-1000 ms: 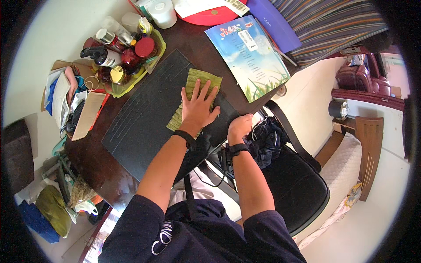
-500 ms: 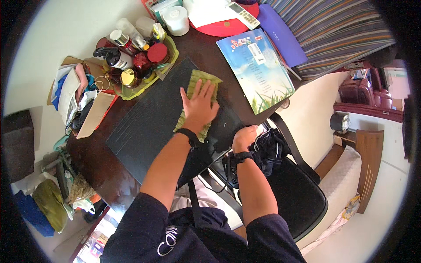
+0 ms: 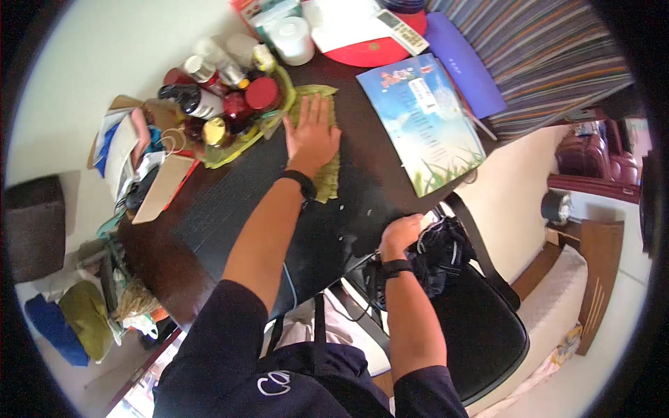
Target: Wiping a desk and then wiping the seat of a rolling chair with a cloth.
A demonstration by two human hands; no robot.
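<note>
My left hand [image 3: 313, 141] lies flat, fingers stretched out, on a yellow-green ribbed cloth [image 3: 326, 182]. The cloth is spread on the dark wooden table [image 3: 362, 150], past the far end of a black mat [image 3: 306, 240], with its near part toward the mat. Small wet-looking spots show on the dark surface near the cloth. At the table's right front edge, my right hand [image 3: 402, 235] is closed; what its fingers hold is hidden. Just beside it, a black bag or garment [image 3: 446, 244] hangs by the black chair [image 3: 474, 327].
A yellow-green basket [image 3: 237, 155] of bottles and jars stands left of the cloth, beside a box of papers [image 3: 164, 188]. To the right lie a blue booklet [image 3: 421, 125] and a purple case [image 3: 463, 66]. A white roll [image 3: 291, 40] and a remote control [image 3: 403, 31] are farther back.
My left hand and the cloth have slid farther away across the table, closer to the basket. My right hand stays at the table edge. The whole view has shifted slightly.
</note>
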